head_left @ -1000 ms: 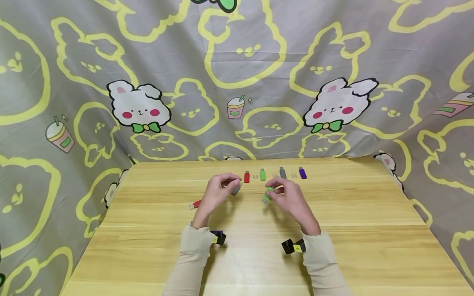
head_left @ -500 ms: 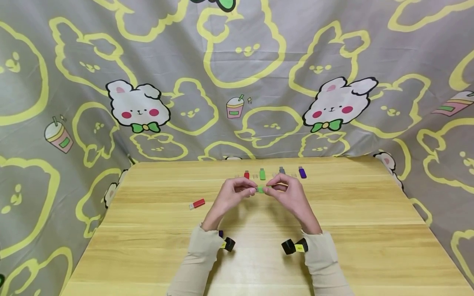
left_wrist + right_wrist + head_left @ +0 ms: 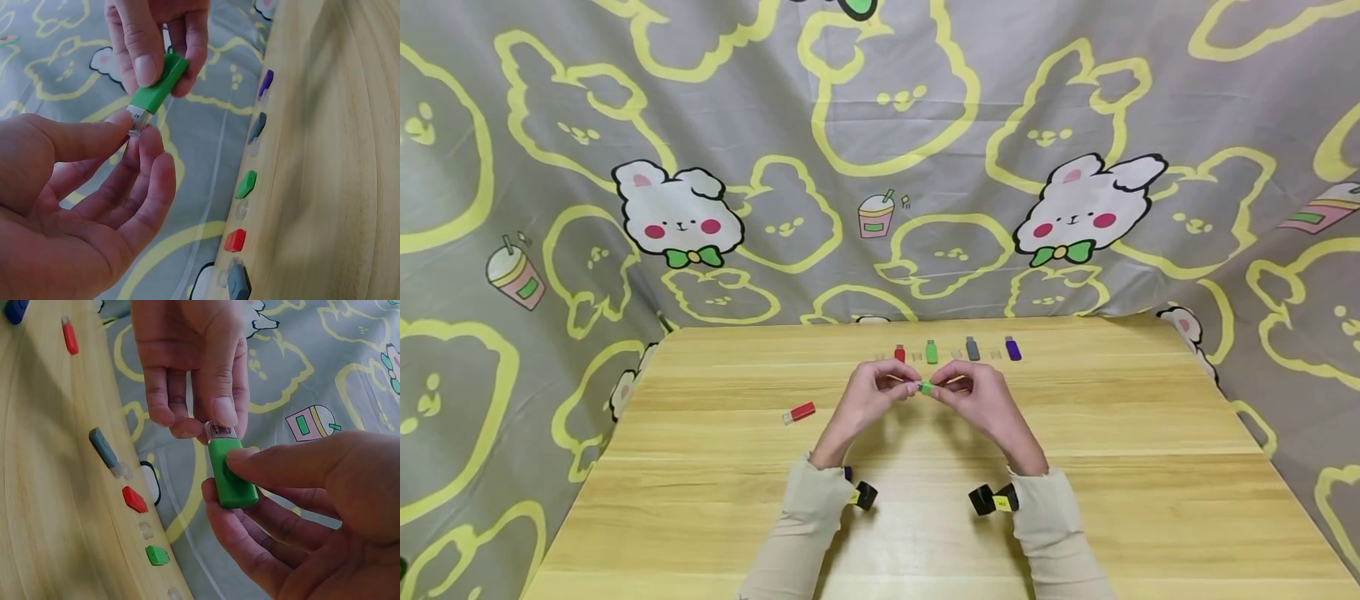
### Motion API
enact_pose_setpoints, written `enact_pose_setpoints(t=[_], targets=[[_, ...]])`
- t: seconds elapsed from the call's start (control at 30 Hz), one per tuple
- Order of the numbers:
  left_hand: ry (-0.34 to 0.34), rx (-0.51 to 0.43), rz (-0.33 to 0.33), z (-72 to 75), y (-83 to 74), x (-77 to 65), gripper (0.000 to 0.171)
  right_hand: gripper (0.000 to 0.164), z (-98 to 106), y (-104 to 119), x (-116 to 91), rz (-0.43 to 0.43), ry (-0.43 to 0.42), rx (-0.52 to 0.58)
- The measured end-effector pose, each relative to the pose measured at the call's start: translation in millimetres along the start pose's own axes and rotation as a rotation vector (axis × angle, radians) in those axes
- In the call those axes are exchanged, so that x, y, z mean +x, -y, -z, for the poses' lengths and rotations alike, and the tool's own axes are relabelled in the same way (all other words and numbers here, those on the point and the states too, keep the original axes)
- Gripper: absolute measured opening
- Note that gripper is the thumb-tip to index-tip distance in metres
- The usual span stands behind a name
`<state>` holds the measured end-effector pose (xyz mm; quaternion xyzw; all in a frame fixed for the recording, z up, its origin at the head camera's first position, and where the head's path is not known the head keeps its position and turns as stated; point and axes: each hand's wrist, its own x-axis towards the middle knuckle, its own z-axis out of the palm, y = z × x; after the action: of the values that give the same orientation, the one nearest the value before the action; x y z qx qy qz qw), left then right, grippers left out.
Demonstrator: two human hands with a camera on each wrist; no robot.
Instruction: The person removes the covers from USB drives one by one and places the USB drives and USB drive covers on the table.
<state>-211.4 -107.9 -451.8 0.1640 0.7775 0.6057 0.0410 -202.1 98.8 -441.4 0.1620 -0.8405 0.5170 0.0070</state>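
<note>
Green, smooth and plastic-looking: a flat oblong USB stick (image 3: 237, 481) with rounded corners, held up off the surface near the middle of the head view. Fitted at one end with a pale metallic plug, seen through a transparent, glassy plastic cap (image 3: 215, 431). Pinched by the body between thumb and fingers of the right grip (image 3: 973, 396). Pinched at the cap by the left grip (image 3: 874, 393). Hard to tell how far pushed on.

Just beyond, along the far edge of the yellowish wood-grain surface (image 3: 700, 500): a row of slim sticks, red (image 3: 899, 354), bright green (image 3: 932, 353), dull grey (image 3: 972, 349) and purple (image 3: 1012, 349), with small clear pieces (image 3: 996, 354) between. Lying tilted left of centre: a loose red stick (image 3: 803, 412). Behind, softly creased grey cloth (image 3: 925, 92), outlined in yellow, dotted with white rabbit heads (image 3: 683, 217).
</note>
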Motion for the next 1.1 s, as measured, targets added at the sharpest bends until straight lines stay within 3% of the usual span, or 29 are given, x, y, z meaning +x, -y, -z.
enact_pose_setpoints(t=[0.37, 0.73, 0.93, 1.1], targets=[[0.018, 0.066, -0.035, -3.7, 0.0, -0.5, 0.01, 0.009, -0.9, -1.0, -1.6, 0.013, 0.042, -0.052], [0.046, 0.033, -0.014, -6.2, 0.4, -0.7, 0.007, 0.007, 0.3, 0.4, -2.6, 0.014, 0.064, -0.088], [0.018, 0.088, -0.004, -3.3, -1.4, -1.8, 0.006, 0.007, -1.0, 1.6, -1.5, 0.025, 0.084, -0.076], [0.014, 0.08, 0.002, 0.3, -1.5, -2.2, 0.006, 0.007, -2.2, 3.1, -0.7, 0.025, 0.082, -0.069]])
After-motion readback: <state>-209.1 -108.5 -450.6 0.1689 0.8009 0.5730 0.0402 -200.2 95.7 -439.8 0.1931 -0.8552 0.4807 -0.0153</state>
